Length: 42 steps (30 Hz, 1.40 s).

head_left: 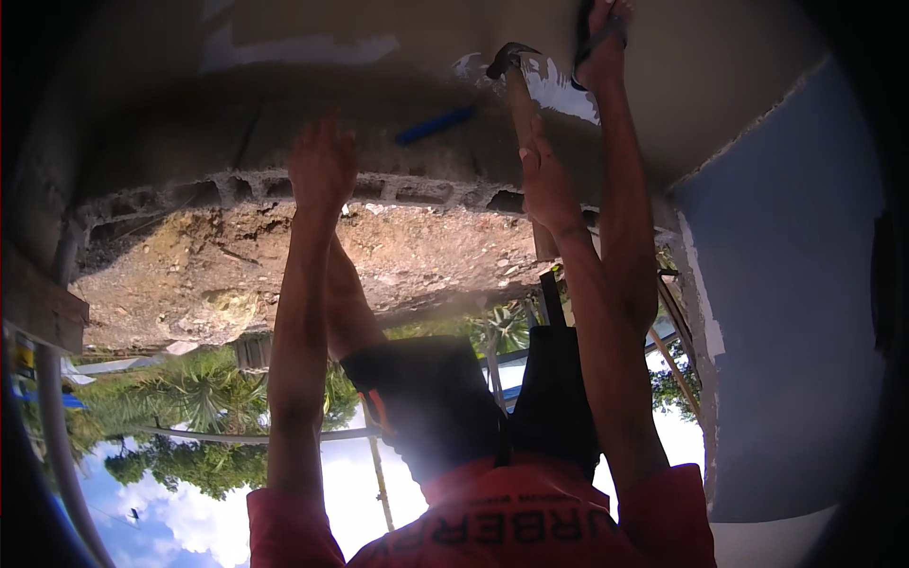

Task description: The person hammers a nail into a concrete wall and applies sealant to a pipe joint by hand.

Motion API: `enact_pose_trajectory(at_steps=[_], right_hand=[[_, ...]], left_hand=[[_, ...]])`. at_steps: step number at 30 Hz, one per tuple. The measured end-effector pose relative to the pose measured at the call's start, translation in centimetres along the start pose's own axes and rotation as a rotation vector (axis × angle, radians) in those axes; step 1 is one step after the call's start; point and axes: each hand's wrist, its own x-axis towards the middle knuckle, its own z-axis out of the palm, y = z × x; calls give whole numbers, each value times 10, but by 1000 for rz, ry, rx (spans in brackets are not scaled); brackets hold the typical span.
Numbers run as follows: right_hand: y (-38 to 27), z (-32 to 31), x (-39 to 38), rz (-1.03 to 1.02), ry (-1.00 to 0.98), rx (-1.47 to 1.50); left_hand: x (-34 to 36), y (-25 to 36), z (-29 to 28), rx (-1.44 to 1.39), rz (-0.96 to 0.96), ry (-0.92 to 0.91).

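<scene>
Head view, sole view of the entry.

Right hand (552,189): closed about the wooden handle of a hammer (522,109); the claw head points away from the body, above a wet patch (561,93) on the grey floor (312,114). The handle's lower end shows past the wrist.

Left hand (324,161): well apart from the right, blurred, over the floor near its broken edge; no tool visible in it. Whether the fingers are curled or spread, or touch the floor, cannot be told.

Blue bar (436,125): one, slim, lying loose between the hands, held by neither; exact kind unclear.

Block edge (421,192): one row, hollows exposed, rim rough and chipped; stony ground (426,256) beyond it.

Sandal (606,38): one, dark, on the foot beside the hammer head.

Wall (795,284): blue-grey, at right, its near border ragged and pale.

Condition of the work: judged part-way at most. The hammer is in hand, but no struck piece is seen under it; the edge stands unfinished, its hollows unfilled where visible. How much remains cannot be told.
</scene>
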Motion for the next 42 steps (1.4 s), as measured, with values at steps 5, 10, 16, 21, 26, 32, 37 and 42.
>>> enact_pose_trajectory(at_steps=[5, 10, 16, 21, 26, 32, 37, 42], right_hand=[[26, 27, 9, -382, 336, -36], [7, 16, -20, -108, 91, -108], [-59, -28, -76, 21, -52, 195], [-85, -16, -135, -59, -61, 283], [-49, 20, -160, -272, -2, 105], [-156, 29, -320, 6, -171, 137], [-166, 51, -434, -117, -59, 294], [-187, 76, -524, -322, 43, 538]], left_hand=[[1, 4, -1, -14, -29, 7], [-23, 32, -31, -284, -267, -58], [-112, -12, -60, -716, -359, -30], [-219, -53, -113, -1225, -640, -25], [-306, -81, -219, -1467, -789, 125], [-407, -97, -435, -1638, -203, 421], [-485, -103, -563, -1450, 127, 470], [-524, -88, -620, -1263, 758, 244]])
